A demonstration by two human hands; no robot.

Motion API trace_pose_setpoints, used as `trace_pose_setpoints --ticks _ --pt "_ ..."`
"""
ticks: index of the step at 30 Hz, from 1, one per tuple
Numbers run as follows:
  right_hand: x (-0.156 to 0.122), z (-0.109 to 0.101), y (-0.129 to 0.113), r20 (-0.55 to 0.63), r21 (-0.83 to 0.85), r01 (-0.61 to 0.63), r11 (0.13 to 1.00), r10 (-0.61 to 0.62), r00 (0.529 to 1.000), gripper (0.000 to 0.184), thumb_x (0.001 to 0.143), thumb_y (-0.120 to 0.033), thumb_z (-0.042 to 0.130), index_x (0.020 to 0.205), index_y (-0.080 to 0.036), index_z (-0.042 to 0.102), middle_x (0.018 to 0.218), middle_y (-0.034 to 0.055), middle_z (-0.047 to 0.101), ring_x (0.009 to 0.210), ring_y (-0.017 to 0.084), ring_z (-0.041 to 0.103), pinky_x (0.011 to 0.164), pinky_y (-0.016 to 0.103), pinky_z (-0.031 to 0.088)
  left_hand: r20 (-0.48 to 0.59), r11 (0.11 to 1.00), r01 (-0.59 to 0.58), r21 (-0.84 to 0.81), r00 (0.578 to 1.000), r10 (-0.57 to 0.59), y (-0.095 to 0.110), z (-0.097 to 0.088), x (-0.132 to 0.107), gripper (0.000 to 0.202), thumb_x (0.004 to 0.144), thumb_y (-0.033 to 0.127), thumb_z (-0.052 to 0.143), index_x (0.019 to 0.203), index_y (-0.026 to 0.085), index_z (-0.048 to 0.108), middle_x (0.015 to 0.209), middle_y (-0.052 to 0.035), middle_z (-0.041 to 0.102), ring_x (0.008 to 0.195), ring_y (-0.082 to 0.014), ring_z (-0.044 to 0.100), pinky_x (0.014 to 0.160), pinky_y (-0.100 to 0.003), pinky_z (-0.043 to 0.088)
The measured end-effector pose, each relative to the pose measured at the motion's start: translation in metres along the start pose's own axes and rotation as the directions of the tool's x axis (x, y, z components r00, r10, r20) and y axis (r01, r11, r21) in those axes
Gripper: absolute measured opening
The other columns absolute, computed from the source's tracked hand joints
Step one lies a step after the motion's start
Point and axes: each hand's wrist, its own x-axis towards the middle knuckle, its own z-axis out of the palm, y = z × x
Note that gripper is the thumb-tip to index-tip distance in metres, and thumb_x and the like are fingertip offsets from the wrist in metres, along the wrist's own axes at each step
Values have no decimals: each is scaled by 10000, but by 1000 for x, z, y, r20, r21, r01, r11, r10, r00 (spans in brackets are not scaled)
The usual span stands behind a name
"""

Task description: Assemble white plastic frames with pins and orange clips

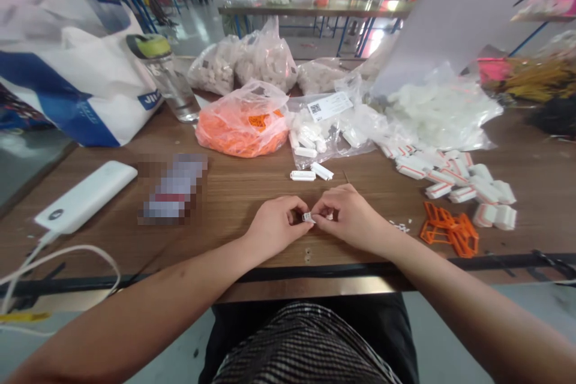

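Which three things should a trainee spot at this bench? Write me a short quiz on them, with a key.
1. What do the left hand and right hand pinch between them?
2. True or false: the water bottle stands inside the orange bag.
3. Which lies nearest the right hand? A: orange plastic frames. B: power bank. C: water bottle.

Key: 1. A small white piece. 2. False. 3. A.
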Motion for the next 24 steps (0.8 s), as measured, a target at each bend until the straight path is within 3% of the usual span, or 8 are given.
trace_pose_setpoints --ticks 6,9,13,17,24 --pt "3 0 3 1 -88 67 994 -67 998 112 778 -177 638 669 -189 660 634 -25 657 631 121 571 793 352 374 -2 1000 3 24 1000 -3 0 1 0 118 726 245 733 804 193 661 629 48 552 574 -114 486 585 -249 374" --pt "5 -2 2 38 -197 161 967 -156 987 144 814 -179 591 690 -192 663 653 -15 653 666 136 570 797 348 372 8 1000 9 19 1000 -9 2 0 0 111 726 242 729 807 193 670 640 42 563 583 -119 492 584 -253 373" --pt "4 -2 -6 112 -458 332 824 -318 942 251 859 -168 516 649 -187 651 666 29 632 684 169 533 802 367 366 18 999 33 -16 999 -32 3 -1 1 94 710 200 716 792 193 669 680 32 607 610 -127 511 587 -256 382" --pt "-5 5 -11 103 -594 386 706 -408 907 228 840 -152 519 671 -156 671 660 58 623 676 192 516 791 381 369 27 998 36 -44 999 -35 4 -1 1 128 692 144 701 806 198 676 680 39 617 592 -118 510 593 -250 395" --pt "-14 2 -2 -84 -429 252 868 -316 945 234 879 -167 494 868 -167 728 669 19 655 680 166 563 836 355 379 10 998 60 -8 998 -60 5 -1 0 106 717 240 728 806 202 685 631 45 584 570 -117 492 589 -255 384"
